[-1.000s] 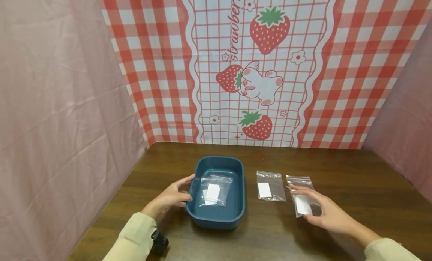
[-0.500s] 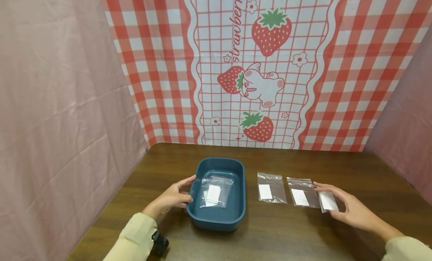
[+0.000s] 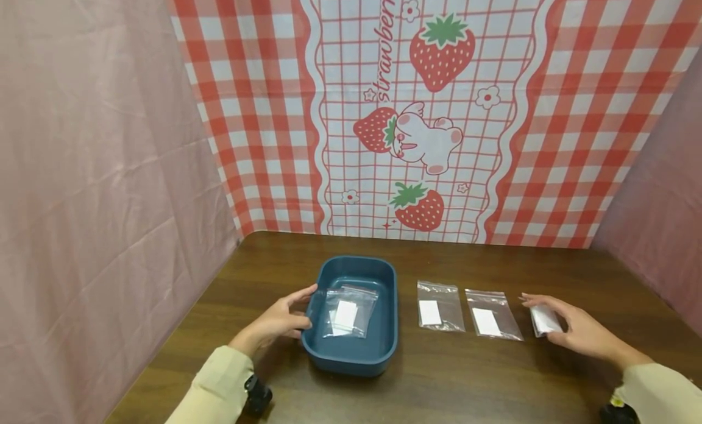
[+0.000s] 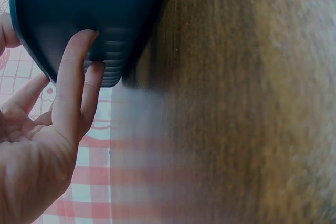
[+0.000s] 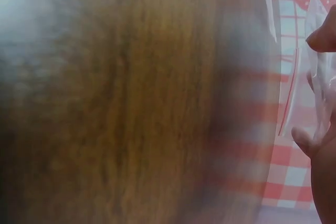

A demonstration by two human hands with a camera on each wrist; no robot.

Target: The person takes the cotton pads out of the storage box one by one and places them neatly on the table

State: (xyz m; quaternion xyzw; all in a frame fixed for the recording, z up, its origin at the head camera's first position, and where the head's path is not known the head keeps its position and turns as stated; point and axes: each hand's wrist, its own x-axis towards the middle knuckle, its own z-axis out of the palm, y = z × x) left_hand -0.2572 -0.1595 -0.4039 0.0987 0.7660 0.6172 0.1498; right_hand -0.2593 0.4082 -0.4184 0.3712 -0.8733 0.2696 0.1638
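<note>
My left hand [image 3: 276, 322] holds the left side of a deep blue plastic bin [image 3: 351, 365]. In the left wrist view its fingers lie against the outer wall, with the thumb by the rim. Overlapping clear zip bags [image 3: 347, 314] with white cards lie inside the bin. Right of it, a zip bag [image 3: 451, 311] with a white card lies flat, and beside that another zip bag [image 3: 500, 308]. At the far right, my right hand [image 3: 584, 331] holds a zip bag [image 3: 544, 320] between thumb and fingers; the right wrist view shows only part of it.
The brown wooden table [image 3: 450, 381] carries everything. A red checked cloth with strawberries [image 3: 414, 125] hangs behind it, and pink cloth [image 3: 120, 168] hangs along the left side. A dark device [image 3: 258, 396] sits at the left wrist.
My right hand has moved right from the middle bag, which now lies uncovered on the table, with another bag in its fingers. My left hand and the bin have stayed put.
</note>
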